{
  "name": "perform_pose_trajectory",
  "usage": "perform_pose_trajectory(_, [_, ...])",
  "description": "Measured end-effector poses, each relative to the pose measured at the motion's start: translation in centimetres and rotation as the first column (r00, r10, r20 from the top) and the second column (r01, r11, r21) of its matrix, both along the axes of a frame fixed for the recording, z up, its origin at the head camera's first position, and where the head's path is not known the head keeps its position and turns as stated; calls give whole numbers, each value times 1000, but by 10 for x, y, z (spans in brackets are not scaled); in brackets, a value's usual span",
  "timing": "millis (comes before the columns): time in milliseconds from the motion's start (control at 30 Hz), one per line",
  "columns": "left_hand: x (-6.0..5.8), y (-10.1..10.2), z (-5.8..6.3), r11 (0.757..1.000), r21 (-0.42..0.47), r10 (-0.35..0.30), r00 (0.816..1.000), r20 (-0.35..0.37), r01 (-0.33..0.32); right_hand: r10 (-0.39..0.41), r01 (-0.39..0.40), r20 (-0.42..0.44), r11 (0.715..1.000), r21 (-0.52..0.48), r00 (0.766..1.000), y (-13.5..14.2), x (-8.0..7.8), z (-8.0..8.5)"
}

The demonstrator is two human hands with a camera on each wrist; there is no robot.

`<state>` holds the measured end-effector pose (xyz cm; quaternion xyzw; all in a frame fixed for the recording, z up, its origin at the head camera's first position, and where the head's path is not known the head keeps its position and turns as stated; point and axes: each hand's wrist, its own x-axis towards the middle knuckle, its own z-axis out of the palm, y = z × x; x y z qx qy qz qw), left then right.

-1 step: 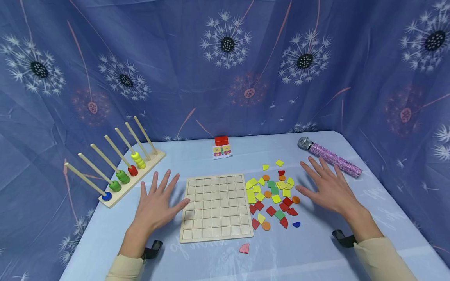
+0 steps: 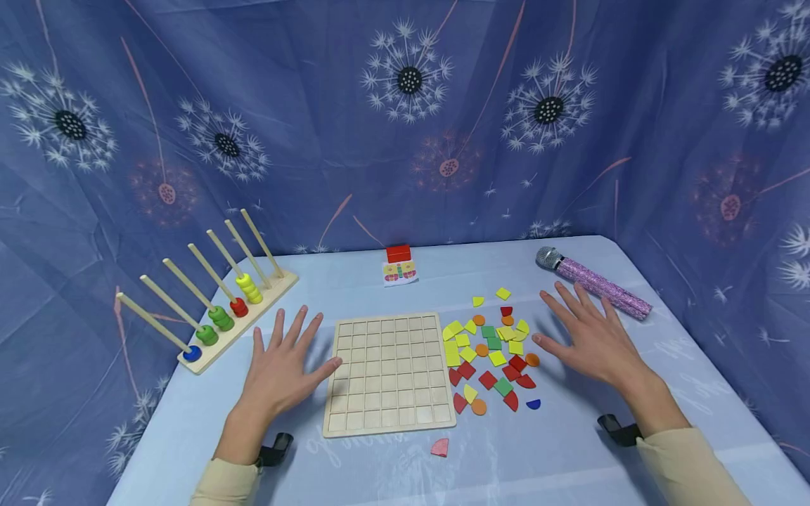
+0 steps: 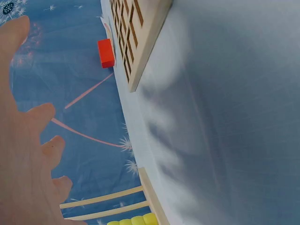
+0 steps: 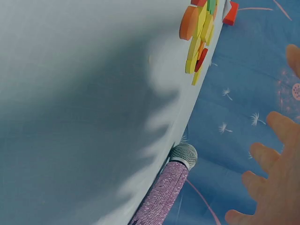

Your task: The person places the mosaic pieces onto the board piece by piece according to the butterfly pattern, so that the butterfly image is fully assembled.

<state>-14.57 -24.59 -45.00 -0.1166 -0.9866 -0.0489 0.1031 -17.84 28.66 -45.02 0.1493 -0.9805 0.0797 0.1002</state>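
Observation:
Fingers spread, my left hand [image 2: 281,365] hovers over the table with nothing in it. In the head view its thumb tip overlaps the left edge of a wooden grid board [image 2: 387,372], whose squares hold no pieces. The left wrist view shows the hand's shadow falling on the cloth. My right hand [image 2: 595,341], also spread and holding nothing, is raised to the right of scattered flat pieces. Among these are yellow squares [image 2: 498,358], orange discs [image 2: 479,407], red quarter shapes [image 2: 511,400], green squares [image 2: 503,386] and a blue half disc [image 2: 534,404].
A bead stand [image 2: 240,327] with upright pegs and coloured beads stands at the left. A butterfly card [image 2: 400,273] leans on a red block [image 2: 399,254] at the back. Beyond the right hand lies a glittery pink microphone [image 2: 595,284]. One pink piece [image 2: 439,447] lies before the board.

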Motion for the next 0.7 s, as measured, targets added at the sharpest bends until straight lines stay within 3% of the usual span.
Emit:
perform_pose_trajectory(433, [1,1,-3,1000,30,-7,999,34,6,-12,12,48,1000,-3,999,1,4,0])
perform_pose_trajectory(567, [-1,2,-6,983,182,-52,993,108,32,24,-20,58,997,-74,998,-2,2,-1])
perform_pose_trajectory(633, [-2,3,-9,953,302,-73,987,144,27,42,-29,84,989,-146,996,-5,1,0])
perform_pose_trajectory(700, [-4,4,-13,906,423,-76,982,170,-3,59,-28,129,974,-224,990,-11,-1,1])
